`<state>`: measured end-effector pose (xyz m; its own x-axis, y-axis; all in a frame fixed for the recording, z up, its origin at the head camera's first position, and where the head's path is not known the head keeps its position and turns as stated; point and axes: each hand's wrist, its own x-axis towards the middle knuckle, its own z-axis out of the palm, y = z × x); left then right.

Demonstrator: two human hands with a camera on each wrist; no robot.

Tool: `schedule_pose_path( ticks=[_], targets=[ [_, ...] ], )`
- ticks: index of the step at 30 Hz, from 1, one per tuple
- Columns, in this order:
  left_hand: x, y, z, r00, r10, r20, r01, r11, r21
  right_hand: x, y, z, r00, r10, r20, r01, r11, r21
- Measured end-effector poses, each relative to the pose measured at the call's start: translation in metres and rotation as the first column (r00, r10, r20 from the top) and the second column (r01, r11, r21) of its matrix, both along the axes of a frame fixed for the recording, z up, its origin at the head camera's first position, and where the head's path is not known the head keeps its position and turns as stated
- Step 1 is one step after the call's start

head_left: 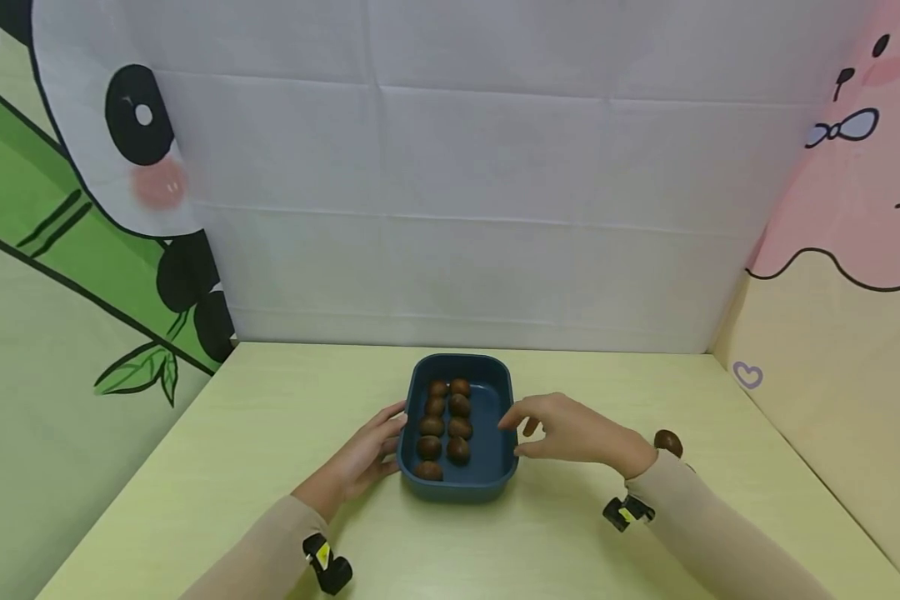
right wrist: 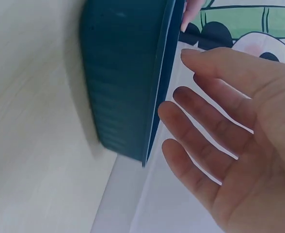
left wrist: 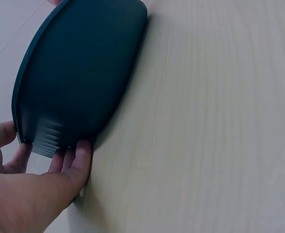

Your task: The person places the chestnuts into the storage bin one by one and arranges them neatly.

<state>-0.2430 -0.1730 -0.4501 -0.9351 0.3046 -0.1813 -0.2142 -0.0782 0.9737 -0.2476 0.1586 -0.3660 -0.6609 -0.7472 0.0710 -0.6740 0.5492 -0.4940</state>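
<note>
Box (head_left: 487,446), dark blue and round-cornered, stands on the table (head_left: 172,508) between left hand (head_left: 363,457) and right hand (head_left: 573,427) in the head view, glossy brown nuts (head_left: 431,427) in two columns inside. Left wrist view: relaxed fingers (left wrist: 83,154) only touch its ribbed end. Right wrist view: the right hand, loosely spread, holds nothing beside its rim.

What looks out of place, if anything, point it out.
A brown ball lies on the table, just past the right sleeve; odd because nine others sit in the box.
</note>
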Motion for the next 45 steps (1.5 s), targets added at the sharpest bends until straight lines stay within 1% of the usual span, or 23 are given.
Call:
schedule_pose_path(
  ticks=[4,15,19,28,34,40,45],
  targets=[
    [0.000,-0.001,0.001,1.000,-0.006,0.005,0.006,1.000,0.000,0.005,0.021,0.004,0.999,-0.046,-0.012,0.046,0.999,0.023],
    [0.000,-0.002,0.003,1.000,-0.011,-0.004,0.011,1.000,-0.009,0.018,0.082,0.010,0.986,-0.168,-0.001,0.167,0.984,0.060],
    [0.000,-0.002,0.003,1.000,-0.016,-0.002,0.016,1.000,-0.005,0.024,0.104,0.005,0.979,-0.204,0.019,0.203,0.978,0.054],
    [-0.001,-0.003,0.002,1.000,-0.005,-0.005,0.005,1.000,-0.005,0.034,0.146,-0.020,0.953,-0.295,0.074,0.292,0.955,0.045],
    [0.000,-0.004,0.002,1.000,-0.014,0.000,0.014,1.000,-0.008,0.039,0.158,-0.033,0.932,-0.359,0.045,0.357,0.933,0.055],
    [0.001,-0.005,0.002,1.000,-0.009,0.002,0.009,1.000,-0.007,0.036,0.156,-0.044,0.911,-0.412,-0.004,0.411,0.908,0.082],
    [0.001,-0.005,0.000,1.000,-0.002,0.007,0.002,1.000,0.001,0.035,0.152,-0.050,0.898,-0.440,-0.013,0.439,0.892,0.110]
  ],
)
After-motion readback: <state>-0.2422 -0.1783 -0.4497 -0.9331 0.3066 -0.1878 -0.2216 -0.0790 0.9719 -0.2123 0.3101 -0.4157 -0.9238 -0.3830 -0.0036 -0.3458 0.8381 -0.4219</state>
